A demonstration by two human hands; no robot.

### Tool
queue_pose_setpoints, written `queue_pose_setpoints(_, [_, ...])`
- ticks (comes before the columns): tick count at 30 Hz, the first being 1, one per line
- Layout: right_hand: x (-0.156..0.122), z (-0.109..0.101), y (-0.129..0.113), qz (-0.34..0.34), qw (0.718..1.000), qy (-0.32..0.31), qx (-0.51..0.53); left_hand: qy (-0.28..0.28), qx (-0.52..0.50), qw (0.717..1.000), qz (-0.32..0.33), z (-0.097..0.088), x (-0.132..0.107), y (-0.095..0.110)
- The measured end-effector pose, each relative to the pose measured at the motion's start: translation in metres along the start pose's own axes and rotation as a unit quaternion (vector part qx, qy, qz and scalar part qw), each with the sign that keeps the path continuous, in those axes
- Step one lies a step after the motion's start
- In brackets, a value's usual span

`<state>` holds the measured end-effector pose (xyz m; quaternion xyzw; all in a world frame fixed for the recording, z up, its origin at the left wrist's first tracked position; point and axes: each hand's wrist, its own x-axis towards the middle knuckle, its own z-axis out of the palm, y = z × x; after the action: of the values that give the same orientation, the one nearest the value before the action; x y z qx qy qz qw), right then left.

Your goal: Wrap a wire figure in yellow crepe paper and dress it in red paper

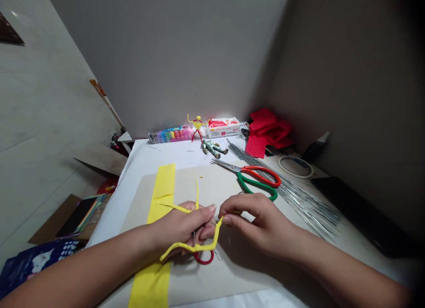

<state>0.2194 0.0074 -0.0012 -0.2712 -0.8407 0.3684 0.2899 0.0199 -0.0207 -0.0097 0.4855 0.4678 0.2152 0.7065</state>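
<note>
My left hand [179, 226] grips a twisted yellow wire shape [199, 247] wrapped in paper, with limbs sticking out to the left, upward and down. My right hand [252, 217] pinches the shape's yellow strand near its upper right end between thumb and fingers. Below my left hand hangs a red ring [204, 258], possibly a small tool's handle; my fingers hide the rest of it. Just beyond my right hand lie scissors [255, 179] with red and green handles, their blades closed.
A bundle of thin steel wires [299, 202] lies right of the scissors. Under my hands are a beige board [212, 188] and a yellow paper strip [162, 188]. At the back stand a small yellow wire figure [197, 124] and red paper [265, 133].
</note>
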Motion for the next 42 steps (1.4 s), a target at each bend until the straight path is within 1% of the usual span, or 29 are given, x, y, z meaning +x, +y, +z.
queue_pose_setpoints(3, [-0.003, 0.006, 0.0, -0.023, 0.999, 0.037, -0.013, -0.003, -0.047, 0.999, 0.004, 0.001, 0.0, -0.002])
queue_pose_setpoints(6, [-0.005, 0.013, 0.001, -0.036, 0.996, 0.077, -0.033, -0.018, -0.108, 0.994, 0.015, 0.003, 0.002, -0.003])
queue_pose_setpoints(10, [-0.007, 0.018, 0.001, -0.049, 0.99, 0.122, -0.046, -0.043, -0.164, 0.985, 0.009, 0.006, 0.002, -0.002])
queue_pose_setpoints(12, [-0.006, 0.019, 0.001, -0.043, 0.99, 0.132, -0.039, -0.046, -0.174, 0.984, 0.015, 0.008, 0.002, -0.001])
queue_pose_setpoints(16, [-0.002, 0.014, 0.001, -0.032, 0.986, 0.161, -0.026, -0.033, -0.183, 0.982, 0.033, 0.01, 0.001, 0.0])
queue_pose_setpoints(18, [-0.001, 0.01, 0.002, -0.044, 0.983, 0.175, -0.034, -0.028, -0.184, 0.982, 0.04, 0.011, 0.001, 0.0])
queue_pose_setpoints(20, [-0.001, 0.008, 0.003, -0.062, 0.982, 0.174, -0.048, -0.019, -0.176, 0.983, 0.049, 0.011, 0.002, -0.001])
queue_pose_setpoints(23, [-0.002, 0.011, 0.007, -0.078, 0.979, 0.181, -0.058, -0.001, -0.171, 0.984, 0.054, 0.011, 0.004, -0.004])
queue_pose_setpoints(26, [-0.003, 0.019, 0.01, -0.055, 0.973, 0.222, -0.023, -0.005, -0.193, 0.98, 0.051, 0.012, 0.005, -0.007])
queue_pose_setpoints(29, [-0.001, 0.026, 0.011, 0.011, 0.965, 0.253, 0.062, -0.009, -0.203, 0.977, 0.058, 0.012, 0.003, -0.007])
queue_pose_setpoints(31, [0.001, 0.027, 0.009, 0.069, 0.958, 0.247, 0.126, 0.011, -0.202, 0.977, 0.072, 0.013, 0.002, -0.005])
queue_pose_setpoints(33, [0.004, 0.024, 0.005, 0.127, 0.947, 0.22, 0.196, 0.055, -0.19, 0.976, 0.089, 0.013, 0.001, -0.001])
queue_pose_setpoints(35, [0.006, 0.022, 0.0, 0.165, 0.935, 0.165, 0.268, 0.122, -0.167, 0.973, 0.102, 0.014, 0.002, 0.003])
queue_pose_setpoints(37, [0.006, 0.022, -0.005, 0.186, 0.921, 0.102, 0.326, 0.188, -0.135, 0.967, 0.109, 0.014, 0.002, 0.006])
queue_pose_setpoints(38, [0.006, 0.022, -0.007, 0.192, 0.915, 0.08, 0.345, 0.211, -0.116, 0.964, 0.114, 0.014, 0.002, 0.006])
queue_pose_setpoints(40, [0.006, 0.025, -0.01, 0.209, 0.904, 0.071, 0.366, 0.228, -0.071, 0.962, 0.131, 0.014, 0.002, 0.006])
queue_pose_setpoints(42, [0.005, 0.028, -0.012, 0.227, 0.895, 0.085, 0.375, 0.216, -0.029, 0.964, 0.154, 0.015, 0.0, 0.005])
